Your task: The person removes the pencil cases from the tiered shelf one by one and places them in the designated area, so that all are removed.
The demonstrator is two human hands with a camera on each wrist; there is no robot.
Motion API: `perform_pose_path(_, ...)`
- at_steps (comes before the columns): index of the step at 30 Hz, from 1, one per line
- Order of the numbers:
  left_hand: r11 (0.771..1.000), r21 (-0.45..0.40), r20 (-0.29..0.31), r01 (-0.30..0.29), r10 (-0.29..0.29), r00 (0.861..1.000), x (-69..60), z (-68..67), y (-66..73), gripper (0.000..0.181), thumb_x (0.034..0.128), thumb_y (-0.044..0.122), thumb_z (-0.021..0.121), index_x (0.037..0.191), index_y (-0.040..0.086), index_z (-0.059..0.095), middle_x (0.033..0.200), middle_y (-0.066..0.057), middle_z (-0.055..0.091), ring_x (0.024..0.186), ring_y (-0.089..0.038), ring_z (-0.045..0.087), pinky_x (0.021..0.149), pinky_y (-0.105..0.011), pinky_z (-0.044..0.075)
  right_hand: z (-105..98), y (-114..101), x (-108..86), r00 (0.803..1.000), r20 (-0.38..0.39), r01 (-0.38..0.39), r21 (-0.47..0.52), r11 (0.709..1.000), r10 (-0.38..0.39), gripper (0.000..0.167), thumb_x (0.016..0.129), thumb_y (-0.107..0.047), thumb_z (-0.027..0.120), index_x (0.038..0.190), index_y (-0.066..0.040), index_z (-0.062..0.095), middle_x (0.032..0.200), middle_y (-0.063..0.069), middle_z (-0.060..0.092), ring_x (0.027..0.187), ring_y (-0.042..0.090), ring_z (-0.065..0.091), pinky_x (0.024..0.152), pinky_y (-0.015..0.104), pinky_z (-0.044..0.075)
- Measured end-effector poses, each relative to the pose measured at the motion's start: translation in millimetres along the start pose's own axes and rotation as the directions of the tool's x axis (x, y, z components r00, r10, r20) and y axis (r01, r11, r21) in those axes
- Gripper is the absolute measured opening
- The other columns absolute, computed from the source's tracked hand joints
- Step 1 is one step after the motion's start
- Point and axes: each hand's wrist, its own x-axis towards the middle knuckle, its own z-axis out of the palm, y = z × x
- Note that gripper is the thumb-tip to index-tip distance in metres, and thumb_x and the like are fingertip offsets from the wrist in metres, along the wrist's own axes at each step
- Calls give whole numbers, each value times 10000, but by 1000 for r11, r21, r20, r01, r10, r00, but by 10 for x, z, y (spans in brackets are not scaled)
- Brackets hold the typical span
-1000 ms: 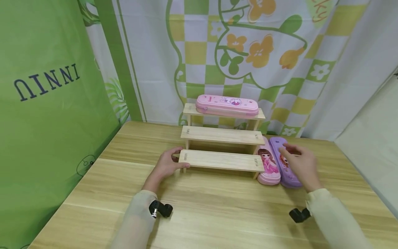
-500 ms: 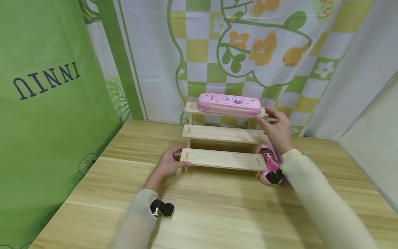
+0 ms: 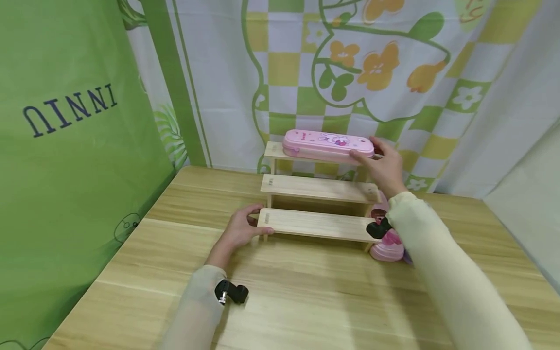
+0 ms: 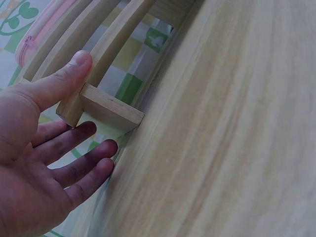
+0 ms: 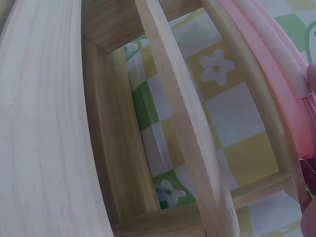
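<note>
A three-tiered wooden step shelf stands on the table, each tier a pale board. My left hand grips the left end of the lowest board; in the left wrist view its thumb lies along the board, with the fingers below. On the top tier lies a pink pencil case with a white rabbit on its lid. My right hand holds the case's right end between thumb and fingers. The right wrist view shows the side of that pink case and only slivers of fingertips at its edge.
Beside the shelf's right end lies another pink pencil case, partly covered by the right wrist's camera. A purple pencil case peeks out from under the right sleeve. A patterned curtain hangs behind the wooden table.
My right hand has left its place above the purple case, risen to the top tier's right end, and taken hold of the rabbit pencil case. The left hand keeps its grip on the shelf.
</note>
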Motion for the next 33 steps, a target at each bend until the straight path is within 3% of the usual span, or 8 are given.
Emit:
perform_pose_path(9,1000,14,-6,-1,1,1000,-10,2,17,757,773,172,891,1438,70,542,1352,-150,621,1063,-291,649,782,-332,547,-6,-31,46,998,56,-15,-13,1000,16,841,887,-421,769,1554,-86,382,1513,167,501,1303,283,519,1032,330,464)
perform_pose_path(16,1000,18,-9,-9,9,1000,-25,4,22,762,772,170,890,1440,64,539,1351,-164,617,1060,-295,648,794,-346,553,-36,-43,56,995,97,-14,-25,1000,16,872,870,-424,786,1544,-48,379,1443,210,534,1213,270,524,907,217,447)
perform_pose_path(23,1000,19,-8,-16,16,1000,-27,5,24,767,769,178,893,1439,57,537,1341,-173,619,1054,-299,648,796,-352,554,-54,-36,24,996,78,40,-51,998,-36,768,872,-377,797,1479,-31,477,1337,212,587,1075,209,539,790,143,439)
perform_pose_path(33,1000,15,-11,-19,19,1000,-34,6,27,758,772,166,890,1434,55,539,1339,-173,620,1054,-297,651,785,-346,554,-103,14,-66,998,34,50,-24,998,-49,674,875,-362,796,1435,-83,546,1315,150,611,992,57,534,787,119,456)
